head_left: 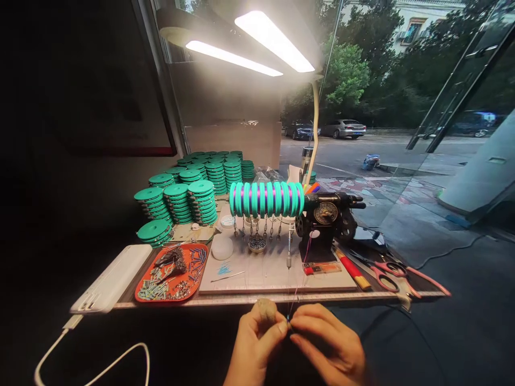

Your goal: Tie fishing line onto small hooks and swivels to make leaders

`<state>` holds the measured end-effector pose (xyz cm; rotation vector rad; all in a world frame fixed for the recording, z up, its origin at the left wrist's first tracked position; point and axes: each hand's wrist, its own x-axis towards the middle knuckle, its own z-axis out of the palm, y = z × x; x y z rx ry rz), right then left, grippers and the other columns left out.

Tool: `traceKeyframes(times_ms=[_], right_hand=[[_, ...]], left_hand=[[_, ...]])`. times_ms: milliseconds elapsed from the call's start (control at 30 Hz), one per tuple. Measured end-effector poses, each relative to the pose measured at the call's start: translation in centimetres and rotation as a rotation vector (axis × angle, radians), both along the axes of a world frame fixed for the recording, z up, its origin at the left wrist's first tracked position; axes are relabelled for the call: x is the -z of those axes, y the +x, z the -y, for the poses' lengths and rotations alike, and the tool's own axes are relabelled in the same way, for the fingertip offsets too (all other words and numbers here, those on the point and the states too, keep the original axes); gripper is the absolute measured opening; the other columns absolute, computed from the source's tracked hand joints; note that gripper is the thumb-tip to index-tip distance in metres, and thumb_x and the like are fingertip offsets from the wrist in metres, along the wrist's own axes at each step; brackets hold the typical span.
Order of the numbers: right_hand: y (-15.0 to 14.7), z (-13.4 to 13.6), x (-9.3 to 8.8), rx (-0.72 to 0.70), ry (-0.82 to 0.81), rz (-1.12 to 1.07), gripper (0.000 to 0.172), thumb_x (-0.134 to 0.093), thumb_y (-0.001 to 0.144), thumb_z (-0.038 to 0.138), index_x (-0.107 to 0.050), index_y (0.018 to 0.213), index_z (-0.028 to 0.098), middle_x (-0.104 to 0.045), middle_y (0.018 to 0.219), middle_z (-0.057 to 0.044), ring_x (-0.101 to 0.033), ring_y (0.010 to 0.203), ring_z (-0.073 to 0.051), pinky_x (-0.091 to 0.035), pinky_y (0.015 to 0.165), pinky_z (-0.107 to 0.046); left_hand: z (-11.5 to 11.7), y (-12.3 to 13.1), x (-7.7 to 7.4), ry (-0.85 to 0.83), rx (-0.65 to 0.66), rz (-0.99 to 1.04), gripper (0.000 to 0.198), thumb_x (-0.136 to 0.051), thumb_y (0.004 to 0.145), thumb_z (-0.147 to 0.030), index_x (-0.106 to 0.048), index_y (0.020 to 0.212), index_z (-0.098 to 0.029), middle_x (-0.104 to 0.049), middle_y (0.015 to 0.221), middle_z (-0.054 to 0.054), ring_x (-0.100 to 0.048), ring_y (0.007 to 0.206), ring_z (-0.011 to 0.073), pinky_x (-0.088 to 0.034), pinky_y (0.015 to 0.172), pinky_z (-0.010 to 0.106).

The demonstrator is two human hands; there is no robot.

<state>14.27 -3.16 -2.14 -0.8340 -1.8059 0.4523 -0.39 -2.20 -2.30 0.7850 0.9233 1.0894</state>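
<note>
My left hand [257, 343] is closed in a pinch, with a beige cover on one fingertip. My right hand [330, 343] meets it just past the board's front edge, fingers curled around the same spot. Between the fingertips is a tiny dark blue piece [288, 318] on a thin line [296, 296] that runs up toward the bench. Exactly how each finger grips it is too small to make out. Ahead stands a black winding stand [322, 225] carrying a row of teal rings [267, 199] with purple between them. Small metal swivels [264, 230] hang beneath.
Left lies an orange tray [140, 294] of small metal and tube parts, beside a white power bank [112, 279]. Stacked green spools [183, 201] fill the back left. Scissors [386, 273], a red-yellow handle [354, 271] and a lighter [324, 268] lie right. A lamp [273, 40] hangs overhead.
</note>
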Motion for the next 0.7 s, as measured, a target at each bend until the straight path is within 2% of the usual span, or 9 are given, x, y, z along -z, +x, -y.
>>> traceKeyframes(times_ms=[100,233,367,467,567,700], right_hand=[[-0.4,0.1,-0.7,0.016,0.035,-0.032,0.018,-0.055,0.079,0.006,-0.061,0.088,0.020,-0.061,0.079,-0.003,-0.062,0.071,-0.013,-0.052,0.062,-0.020],[-0.1,-0.1,-2.7,0.124,0.094,0.002,0.015,-0.055,0.079,0.007,-0.058,0.085,0.020,-0.066,0.079,-0.002,-0.064,0.071,-0.013,-0.051,0.064,-0.019],[0.3,-0.4,-4.1,0.197,0.324,0.211,0.014,-0.048,0.082,0.007,-0.058,0.083,0.017,-0.066,0.067,-0.002,-0.062,0.058,-0.012,-0.049,0.055,-0.020],[0.1,-0.6,-4.1,0.249,0.462,0.304,0.022,-0.041,0.087,0.012,-0.060,0.075,0.015,-0.065,0.062,-0.006,-0.061,0.057,-0.014,-0.047,0.055,-0.024],[-0.1,-0.7,-3.6,0.286,0.471,0.322,0.031,-0.037,0.089,0.016,-0.060,0.068,0.015,-0.064,0.061,-0.007,-0.059,0.057,-0.014,-0.045,0.055,-0.025],[0.1,-0.5,-3.7,0.258,0.467,0.399,0.029,-0.039,0.088,0.013,-0.061,0.070,0.014,-0.063,0.062,-0.007,-0.057,0.056,-0.013,-0.044,0.054,-0.024]], left_hand=[[0.3,-0.1,-0.7,0.045,0.018,0.017,0.025,-0.076,0.055,-0.037,-0.064,0.059,-0.015,-0.041,0.065,-0.003,-0.036,0.059,0.0096,-0.028,0.053,0.021],[0.5,-0.4,-1.5,0.180,0.044,-0.069,0.019,-0.073,0.059,-0.035,-0.069,0.065,-0.017,-0.047,0.078,0.001,-0.042,0.065,0.0125,-0.032,0.058,0.023],[0.4,-0.3,-1.5,0.268,0.028,-0.099,0.019,-0.074,0.060,-0.036,-0.070,0.063,-0.018,-0.047,0.075,0.001,-0.044,0.073,0.0162,-0.033,0.070,0.027],[0.3,-0.3,-1.2,0.258,0.023,-0.118,0.020,-0.075,0.059,-0.037,-0.070,0.063,-0.018,-0.047,0.076,0.001,-0.043,0.073,0.0163,-0.033,0.070,0.027],[0.3,-0.3,-1.1,0.266,0.011,-0.146,0.021,-0.074,0.060,-0.038,-0.069,0.063,-0.018,-0.046,0.075,0.001,-0.042,0.072,0.0156,-0.032,0.068,0.026],[0.2,-0.3,-1.1,0.275,0.013,-0.150,0.022,-0.074,0.060,-0.039,-0.069,0.063,-0.018,-0.045,0.074,0.000,-0.040,0.068,0.0143,-0.031,0.063,0.025]])
